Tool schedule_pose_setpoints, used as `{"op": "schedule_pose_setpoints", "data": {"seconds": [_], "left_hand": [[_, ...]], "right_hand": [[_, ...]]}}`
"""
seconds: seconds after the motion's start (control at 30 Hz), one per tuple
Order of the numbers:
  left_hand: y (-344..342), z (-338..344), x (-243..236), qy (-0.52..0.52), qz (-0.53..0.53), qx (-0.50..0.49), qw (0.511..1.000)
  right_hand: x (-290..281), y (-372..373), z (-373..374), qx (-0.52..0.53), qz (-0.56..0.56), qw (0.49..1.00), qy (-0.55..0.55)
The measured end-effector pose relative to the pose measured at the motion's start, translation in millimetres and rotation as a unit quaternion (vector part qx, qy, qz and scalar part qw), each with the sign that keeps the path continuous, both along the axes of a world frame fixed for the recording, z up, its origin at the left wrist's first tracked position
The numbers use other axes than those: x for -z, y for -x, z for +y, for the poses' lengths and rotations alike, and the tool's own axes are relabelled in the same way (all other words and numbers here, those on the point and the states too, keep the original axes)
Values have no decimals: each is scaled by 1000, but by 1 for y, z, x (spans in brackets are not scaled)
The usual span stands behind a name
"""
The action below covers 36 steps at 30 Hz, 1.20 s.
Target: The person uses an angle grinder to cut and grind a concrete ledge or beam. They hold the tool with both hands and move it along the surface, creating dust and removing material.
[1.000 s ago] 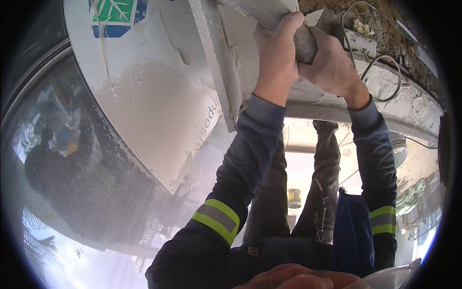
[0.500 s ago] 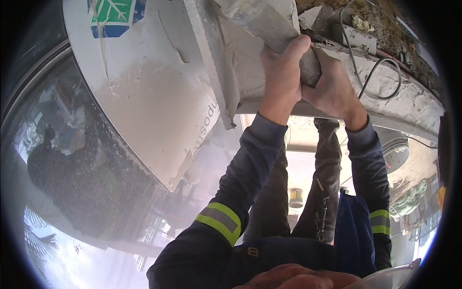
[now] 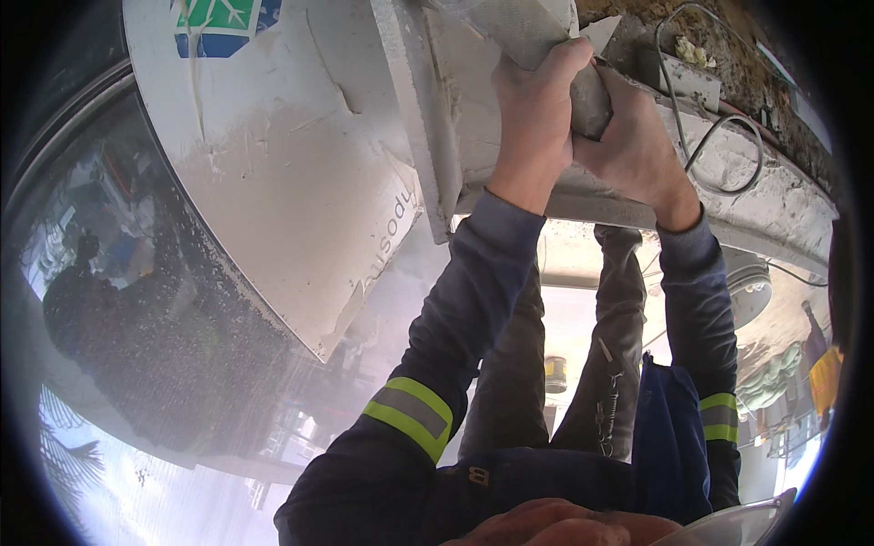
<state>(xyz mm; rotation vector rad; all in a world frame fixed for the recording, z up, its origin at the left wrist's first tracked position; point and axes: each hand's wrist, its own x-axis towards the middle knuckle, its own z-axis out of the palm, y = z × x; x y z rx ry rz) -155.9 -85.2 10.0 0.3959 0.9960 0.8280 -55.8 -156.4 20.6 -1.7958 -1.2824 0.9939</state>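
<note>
A long, dusty grey bar [image 3: 592, 105] with a blunt near end slants from the upper middle down between my hands. My left hand [image 3: 537, 114] is wrapped round its left side, with the thumb across the top. On the other side, my right hand [image 3: 633, 141] grips the bar close to that blunt end. The bar's far part runs out of the picture at the top. Just left of my hands stands a pale, plaster-smeared upright strip [image 3: 421, 118]. Beneath them lies a whitish ledge [image 3: 765, 200].
A large pale board [image 3: 282, 173] with plaster smears and a green-and-blue label is at the left. Beside it, a dusty glass pane [image 3: 146, 337] shows reflections. A grey cable [image 3: 728, 189] loops over the ledge on the right. A small can [image 3: 555, 373] stands on the floor below.
Both hands and the bar have shifted slightly upward in the picture, away from me. The grip looks the same. The whole view has also shifted a little.
</note>
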Motion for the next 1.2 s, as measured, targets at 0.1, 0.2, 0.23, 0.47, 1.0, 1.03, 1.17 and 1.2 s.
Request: {"op": "schedule_pose_setpoints", "data": {"seconds": [0.1, 0.2, 0.23, 0.47, 1.0, 1.03, 1.17, 1.2], "left_hand": [[-1, 11, 2, 6, 21, 16, 1000], [-2, 17, 3, 11, 55, 33, 998], [-2, 15, 4, 0, 38, 23, 999], [5, -6, 4, 11, -5, 13, 1000], [9, -5, 4, 10, 11, 41, 999], [8, -2, 5, 6, 7, 36, 999], [1, 8, 7, -3, -1, 1, 1000], [1, 7, 7, -3, -2, 0, 1000]], "right_hand": [[0, -1, 11, -1, 2, 1000, 16], [3, -6, 13, -20, 19, 995, 97], [5, -5, 13, -16, 13, 998, 60], [-6, 2, -4, -4, 21, 999, 47], [5, 2, -7, -13, 24, 1000, 16], [5, 2, -4, -9, 26, 999, 17], [4, 0, 9, -7, 20, 999, 27], [4, -1, 10, -11, 15, 999, 32]]}}
